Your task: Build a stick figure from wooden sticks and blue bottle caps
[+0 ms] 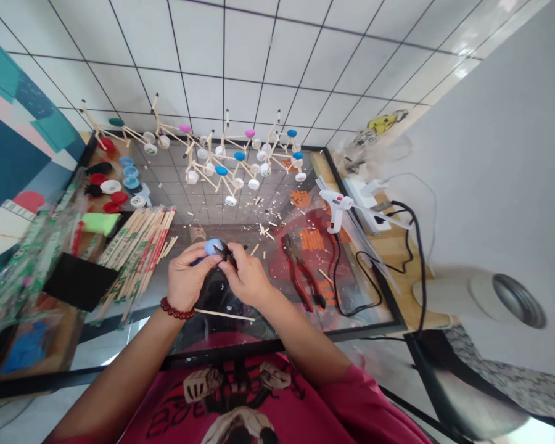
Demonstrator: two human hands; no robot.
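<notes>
Close together over the middle of the glass-topped table, both hands work on one small blue bottle cap (211, 245). My left hand (184, 277), with a beaded bracelet at the wrist, is closed on the cap. My right hand (250, 280) is closed round a small dark pointed tool (224, 251), whose tip touches the cap. Fingers hide most of this tool, so its kind does not show. A loose wooden stick (224, 316) lies just below the hands. Short stick offcuts (266, 232) and pale crumbs are scattered beyond them.
Several stick-and-cap figures (239, 157) stand along the back. Wrapped disposable chopsticks (136, 253) and loose caps (119, 197) lie left. Red-handled pliers (300, 271), a white glue gun (337, 208) and its black cable (335, 277) are on the right. A power strip (370, 206) sits beyond.
</notes>
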